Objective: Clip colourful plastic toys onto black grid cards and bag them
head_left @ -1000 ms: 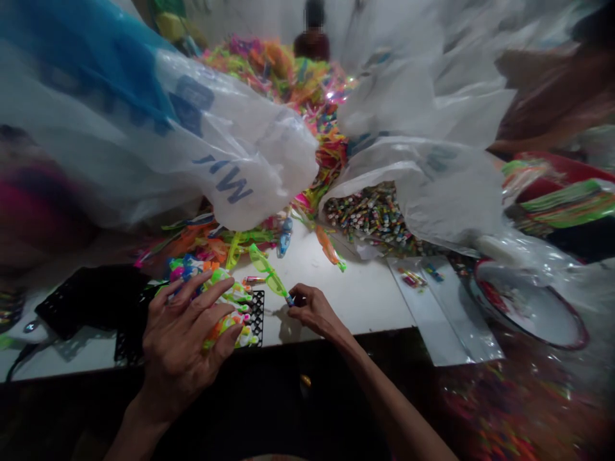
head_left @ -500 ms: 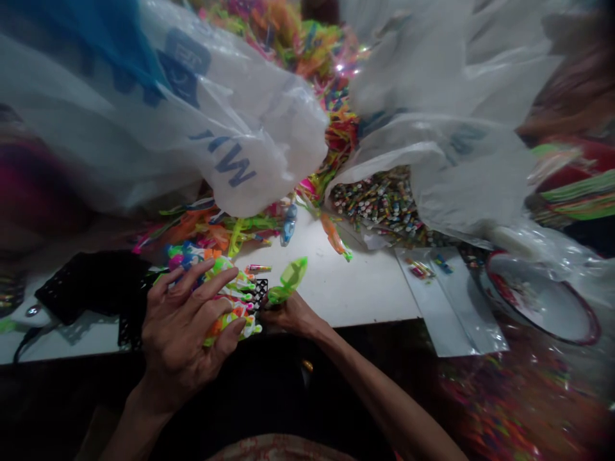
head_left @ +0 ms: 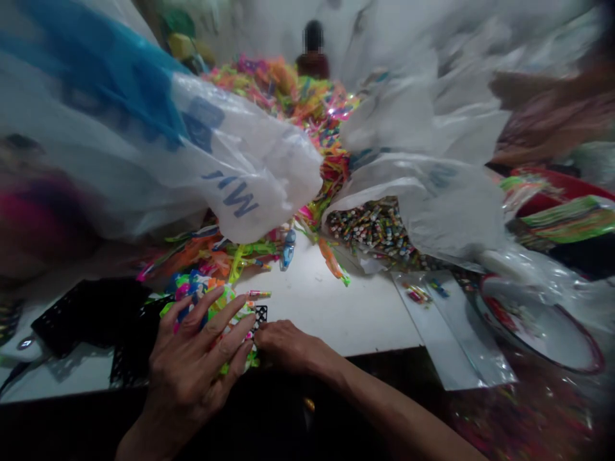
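A black mesh tray (head_left: pixel 91 314) lies at the left on the white surface (head_left: pixel 331 307), with a second black mesh piece (head_left: pixel 260 314) showing just right of the left hand (head_left: pixel 192 365). That hand lies flat with fingers spread over a stack of bright plastic toy glasses (head_left: pixel 211 301), pressing it down at the near edge of the surface, much as it did a second ago. The change is on the other side: half a second ago the right hand (head_left: pixel 283 346) held a green pair up in the air, and now that pair is out of sight and the right hand has come down knuckles-up against the right edge of the stack, fingers curled under; whether it grips anything there cannot be told. The two hands are touching or nearly so, with the stack under and between them.

Above the left hand hangs a large clear plastic bag (head_left: pixel 192 153) with blue print; the letters read upside down, something like "MIL", not fully legible. Loose coloured glasses (head_left: pixel 230 253) lie under it. Further right, a second clear bag (head_left: pixel 432 198) spills small multicoloured pieces (head_left: pixel 375 227). Flat clear sleeves (head_left: pixel 446 333) lie at the surface's right end, beside a round red-rimmed basin (head_left: pixel 542 326). A person (head_left: pixel 312 54) sits beyond the heap at the far end.
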Action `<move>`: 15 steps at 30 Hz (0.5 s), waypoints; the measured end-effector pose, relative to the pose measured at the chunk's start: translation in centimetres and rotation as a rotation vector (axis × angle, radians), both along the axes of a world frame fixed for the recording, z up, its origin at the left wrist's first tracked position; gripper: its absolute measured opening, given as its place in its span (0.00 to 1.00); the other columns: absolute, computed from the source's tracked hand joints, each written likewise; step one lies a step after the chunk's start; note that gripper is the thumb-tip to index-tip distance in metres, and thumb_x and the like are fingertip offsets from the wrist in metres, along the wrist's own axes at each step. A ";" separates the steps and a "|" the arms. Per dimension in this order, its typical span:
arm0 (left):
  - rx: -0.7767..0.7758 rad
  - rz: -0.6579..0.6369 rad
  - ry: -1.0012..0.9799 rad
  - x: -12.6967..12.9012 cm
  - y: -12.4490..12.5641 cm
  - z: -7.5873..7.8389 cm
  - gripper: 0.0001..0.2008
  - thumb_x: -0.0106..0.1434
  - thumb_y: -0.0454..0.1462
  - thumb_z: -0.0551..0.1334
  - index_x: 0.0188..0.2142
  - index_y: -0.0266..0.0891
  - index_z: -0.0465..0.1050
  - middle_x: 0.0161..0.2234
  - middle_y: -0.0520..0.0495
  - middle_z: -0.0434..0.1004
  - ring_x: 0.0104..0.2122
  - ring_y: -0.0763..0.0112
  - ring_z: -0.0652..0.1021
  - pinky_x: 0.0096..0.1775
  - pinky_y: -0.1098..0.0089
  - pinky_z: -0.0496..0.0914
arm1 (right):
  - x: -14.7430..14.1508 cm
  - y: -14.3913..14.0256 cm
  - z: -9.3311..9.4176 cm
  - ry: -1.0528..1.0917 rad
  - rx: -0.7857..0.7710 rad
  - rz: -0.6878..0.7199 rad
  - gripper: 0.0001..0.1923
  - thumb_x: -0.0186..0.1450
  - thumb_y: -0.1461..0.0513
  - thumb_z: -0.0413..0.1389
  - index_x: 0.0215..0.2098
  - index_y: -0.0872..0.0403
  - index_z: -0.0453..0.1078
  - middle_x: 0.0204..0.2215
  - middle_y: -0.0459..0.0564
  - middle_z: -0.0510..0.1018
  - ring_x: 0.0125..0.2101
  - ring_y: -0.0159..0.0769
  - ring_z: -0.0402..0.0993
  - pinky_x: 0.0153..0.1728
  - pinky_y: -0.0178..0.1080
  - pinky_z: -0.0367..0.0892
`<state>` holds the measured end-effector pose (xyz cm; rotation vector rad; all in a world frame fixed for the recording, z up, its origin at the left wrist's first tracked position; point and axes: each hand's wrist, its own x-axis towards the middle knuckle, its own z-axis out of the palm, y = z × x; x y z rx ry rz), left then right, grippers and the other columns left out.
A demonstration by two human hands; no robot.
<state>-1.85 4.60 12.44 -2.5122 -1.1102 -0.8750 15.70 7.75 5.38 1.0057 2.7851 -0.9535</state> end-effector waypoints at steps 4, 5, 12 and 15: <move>0.034 -0.023 -0.040 0.0 0.1 -0.1 0.17 0.56 0.30 0.63 0.47 0.42 0.72 0.49 0.46 0.76 0.53 0.53 0.71 0.53 0.49 0.61 | 3.1 5.3 0.9 -0.149 0.118 -0.302 0.12 0.60 0.67 0.52 0.41 0.54 0.72 0.38 0.52 0.78 0.38 0.39 0.73 0.31 0.33 0.63; 0.051 -0.028 -0.039 0.0 0.2 -0.2 0.17 0.56 0.30 0.63 0.47 0.42 0.72 0.49 0.46 0.76 0.53 0.53 0.71 0.52 0.49 0.61 | 4.0 7.2 1.2 -0.164 0.217 -0.468 0.15 0.61 0.68 0.49 0.44 0.54 0.71 0.41 0.54 0.77 0.40 0.39 0.73 0.33 0.34 0.63; 0.072 -0.015 -0.023 -0.2 0.4 -0.8 0.20 0.57 0.31 0.63 0.50 0.43 0.70 0.49 0.46 0.76 0.52 0.54 0.71 0.51 0.49 0.62 | 6.4 16.8 1.6 -0.324 0.476 -0.612 0.25 0.66 0.72 0.39 0.59 0.54 0.60 0.57 0.62 0.64 0.47 0.43 0.69 0.42 0.42 0.64; 0.081 -0.012 -0.022 -0.4 0.4 -0.9 0.19 0.57 0.31 0.63 0.49 0.43 0.71 0.49 0.46 0.76 0.52 0.54 0.72 0.51 0.50 0.63 | 6.5 16.6 1.3 -0.344 0.481 -0.548 0.22 0.66 0.73 0.40 0.53 0.57 0.65 0.54 0.62 0.67 0.52 0.45 0.64 0.49 0.45 0.61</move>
